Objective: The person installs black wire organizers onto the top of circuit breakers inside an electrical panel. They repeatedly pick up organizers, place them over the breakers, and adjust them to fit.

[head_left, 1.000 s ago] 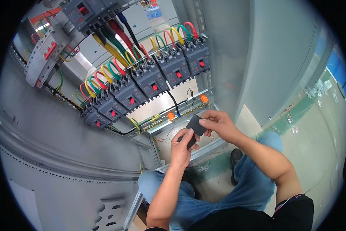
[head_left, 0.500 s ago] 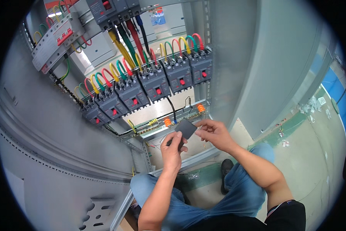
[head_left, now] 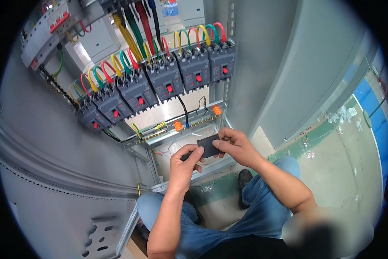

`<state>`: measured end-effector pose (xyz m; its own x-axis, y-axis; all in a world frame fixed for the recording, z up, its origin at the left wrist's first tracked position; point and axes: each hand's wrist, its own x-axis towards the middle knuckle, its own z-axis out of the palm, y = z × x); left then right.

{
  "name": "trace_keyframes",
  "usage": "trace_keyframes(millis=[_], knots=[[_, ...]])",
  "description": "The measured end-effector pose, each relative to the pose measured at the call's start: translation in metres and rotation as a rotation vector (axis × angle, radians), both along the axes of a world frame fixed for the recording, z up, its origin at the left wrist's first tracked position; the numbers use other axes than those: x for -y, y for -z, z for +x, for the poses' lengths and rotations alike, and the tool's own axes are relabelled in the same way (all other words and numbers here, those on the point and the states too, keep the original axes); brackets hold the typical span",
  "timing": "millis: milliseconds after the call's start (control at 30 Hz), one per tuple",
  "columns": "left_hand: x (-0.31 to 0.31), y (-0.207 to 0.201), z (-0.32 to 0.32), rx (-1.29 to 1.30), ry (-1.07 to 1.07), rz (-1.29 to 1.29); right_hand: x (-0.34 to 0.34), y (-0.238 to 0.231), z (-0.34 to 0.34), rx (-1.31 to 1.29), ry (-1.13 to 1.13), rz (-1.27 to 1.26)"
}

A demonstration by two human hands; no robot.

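A small flat black rectangular plate (head_left: 207, 146) is held between my two hands, low in front of an open electrical cabinet. My left hand (head_left: 184, 165) pinches its left end, thumb on top. Another dark edge shows beside those fingers; whether it belongs to the plate I cannot tell. With thumb and fingers closed, my right hand (head_left: 233, 144) grips the plate's right end. Beyond the hands runs a brass terminal bar (head_left: 199, 123) with an orange insulator (head_left: 178, 126) near its left part and another orange insulator (head_left: 217, 110) at its right end.
A row of dark grey circuit breakers (head_left: 167, 82) with red switches and coloured wire loops crosses the cabinet. Grey panels stand on both sides, with the right one (head_left: 289, 82) close by. Scraps of clear plastic (head_left: 341, 118) lie on the floor at right.
My right hand has closed on the right end of the plate, where its fingers were at the edge before. The plate has turned flatter. The whole view has shifted slightly.
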<state>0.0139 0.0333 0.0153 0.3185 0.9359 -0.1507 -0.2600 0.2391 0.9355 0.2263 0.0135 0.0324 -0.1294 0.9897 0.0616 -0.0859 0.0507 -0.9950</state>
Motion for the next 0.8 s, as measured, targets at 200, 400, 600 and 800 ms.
trace_keyframes(millis=[200,400,600,800], knots=[[0.033,-0.006,0.006,0.218,-0.027,-0.217,0.028,-0.019,-0.022,-0.016,-0.009,-0.057],[0.054,-0.018,-0.017,0.269,-0.04,-0.113,0.045,-0.049,-0.038,0.311,-0.073,0.148],[0.067,-0.025,-0.088,-0.37,-0.208,0.371,0.092,-0.078,-0.062,-0.064,0.124,0.091],[0.09,-0.005,-0.17,-0.357,-0.425,0.193,0.12,-0.075,-0.06,0.058,0.176,0.146]])
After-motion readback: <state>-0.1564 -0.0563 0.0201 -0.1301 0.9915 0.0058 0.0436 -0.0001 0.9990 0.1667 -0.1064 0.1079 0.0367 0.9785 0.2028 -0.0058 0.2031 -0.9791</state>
